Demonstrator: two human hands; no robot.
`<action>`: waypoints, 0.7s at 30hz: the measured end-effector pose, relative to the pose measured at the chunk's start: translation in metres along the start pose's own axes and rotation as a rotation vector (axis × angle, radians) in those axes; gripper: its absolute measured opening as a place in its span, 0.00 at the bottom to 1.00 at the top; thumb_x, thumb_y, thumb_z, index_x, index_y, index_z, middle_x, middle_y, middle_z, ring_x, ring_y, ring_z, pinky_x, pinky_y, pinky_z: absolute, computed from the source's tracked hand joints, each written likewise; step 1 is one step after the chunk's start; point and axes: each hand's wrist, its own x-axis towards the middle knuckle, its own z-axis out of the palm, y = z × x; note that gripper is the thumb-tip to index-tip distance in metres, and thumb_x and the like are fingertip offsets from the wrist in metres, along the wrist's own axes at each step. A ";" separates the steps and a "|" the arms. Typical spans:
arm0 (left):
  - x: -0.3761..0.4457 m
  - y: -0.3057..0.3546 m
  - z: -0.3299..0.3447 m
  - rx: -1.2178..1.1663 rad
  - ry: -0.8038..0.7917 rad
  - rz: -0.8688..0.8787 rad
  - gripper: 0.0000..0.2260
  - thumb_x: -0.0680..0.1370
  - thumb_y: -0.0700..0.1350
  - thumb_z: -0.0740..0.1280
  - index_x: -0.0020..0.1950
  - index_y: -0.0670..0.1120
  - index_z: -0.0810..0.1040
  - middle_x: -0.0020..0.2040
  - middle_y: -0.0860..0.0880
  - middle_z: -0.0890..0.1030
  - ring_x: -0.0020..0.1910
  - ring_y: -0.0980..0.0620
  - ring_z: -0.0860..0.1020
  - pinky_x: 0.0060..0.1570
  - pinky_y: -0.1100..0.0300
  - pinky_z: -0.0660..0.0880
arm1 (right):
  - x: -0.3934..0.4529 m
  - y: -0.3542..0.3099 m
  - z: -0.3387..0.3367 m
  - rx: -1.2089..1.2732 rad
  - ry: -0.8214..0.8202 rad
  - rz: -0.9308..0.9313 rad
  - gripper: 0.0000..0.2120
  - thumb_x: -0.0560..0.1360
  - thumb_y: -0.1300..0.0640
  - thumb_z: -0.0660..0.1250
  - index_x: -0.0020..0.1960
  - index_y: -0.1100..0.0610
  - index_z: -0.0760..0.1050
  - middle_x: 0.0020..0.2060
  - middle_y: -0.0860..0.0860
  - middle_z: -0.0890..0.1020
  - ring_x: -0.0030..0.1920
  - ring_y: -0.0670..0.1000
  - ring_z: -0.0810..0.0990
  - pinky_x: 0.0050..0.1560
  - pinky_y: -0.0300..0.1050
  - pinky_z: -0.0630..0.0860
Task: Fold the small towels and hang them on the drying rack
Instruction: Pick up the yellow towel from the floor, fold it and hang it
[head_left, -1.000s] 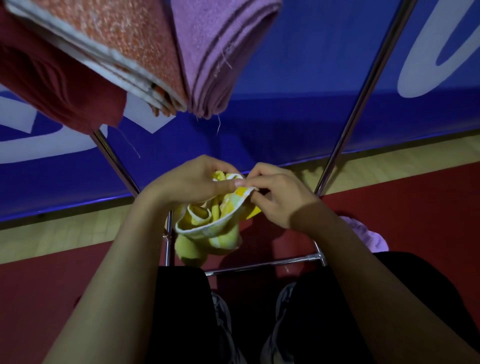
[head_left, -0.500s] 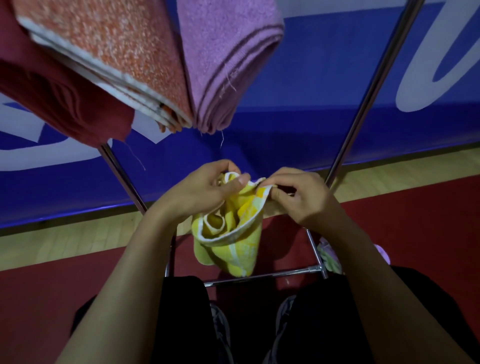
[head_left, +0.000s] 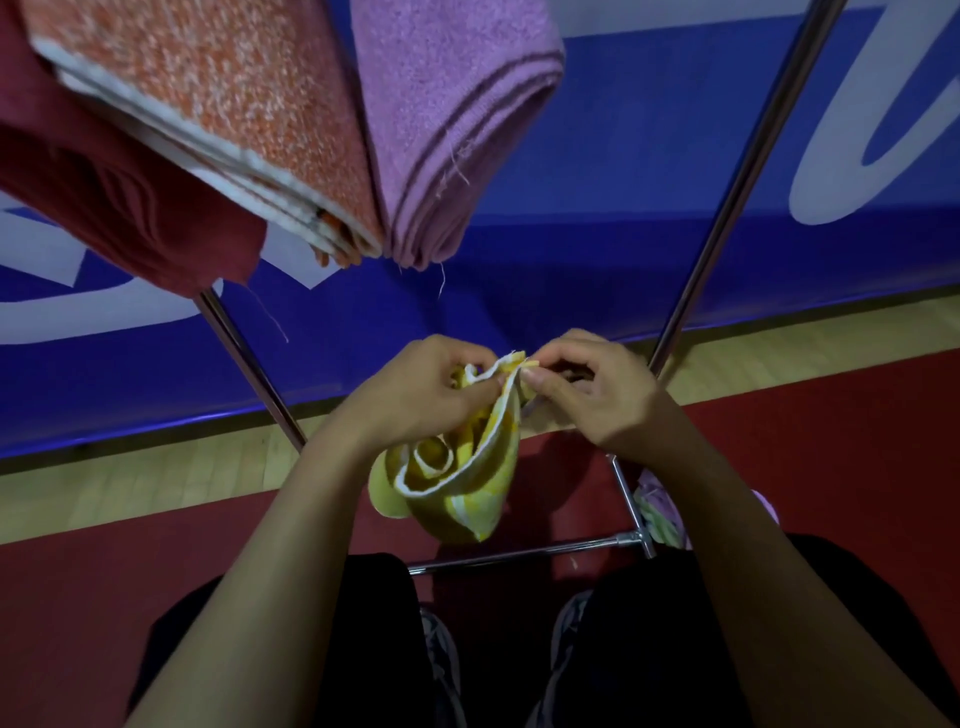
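A small yellow towel with a white hem (head_left: 462, 483) hangs crumpled between my hands, in front of the drying rack. My left hand (head_left: 415, 400) pinches its top edge from the left. My right hand (head_left: 592, 395) pinches the same edge from the right, fingertips almost touching the left ones. Three folded towels hang overhead on the rack: a dark red one (head_left: 104, 197), an orange one with a white edge (head_left: 223, 114) and a purple one (head_left: 452, 119).
The rack's metal legs (head_left: 748, 171) slant down to a floor crossbar (head_left: 530, 553). More small towels (head_left: 660, 509) lie on the red floor by my right forearm. A blue banner (head_left: 623, 234) stands behind. My shoes (head_left: 441, 665) are below.
The towel has dropped open a little and hangs longer. Both hands have risen slightly and pinch closer together at its top edge.
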 end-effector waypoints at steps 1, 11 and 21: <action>0.001 0.000 0.002 0.009 -0.006 0.009 0.10 0.81 0.55 0.67 0.50 0.52 0.85 0.41 0.49 0.84 0.39 0.49 0.83 0.46 0.43 0.80 | 0.000 0.002 0.001 -0.037 0.017 -0.008 0.05 0.79 0.52 0.71 0.47 0.52 0.83 0.45 0.49 0.80 0.46 0.49 0.82 0.47 0.49 0.81; -0.001 0.002 0.009 0.060 -0.049 0.139 0.10 0.83 0.56 0.66 0.55 0.54 0.84 0.44 0.51 0.85 0.41 0.51 0.82 0.44 0.47 0.78 | 0.003 0.007 0.004 0.053 0.057 0.116 0.08 0.76 0.49 0.75 0.42 0.47 0.78 0.30 0.53 0.84 0.36 0.58 0.86 0.37 0.60 0.81; 0.001 0.007 0.009 -0.005 -0.091 0.119 0.06 0.83 0.51 0.68 0.52 0.52 0.84 0.44 0.50 0.85 0.43 0.49 0.84 0.47 0.44 0.79 | 0.000 0.004 0.010 -0.073 -0.037 0.074 0.05 0.80 0.51 0.70 0.53 0.46 0.85 0.46 0.43 0.87 0.50 0.41 0.85 0.58 0.46 0.80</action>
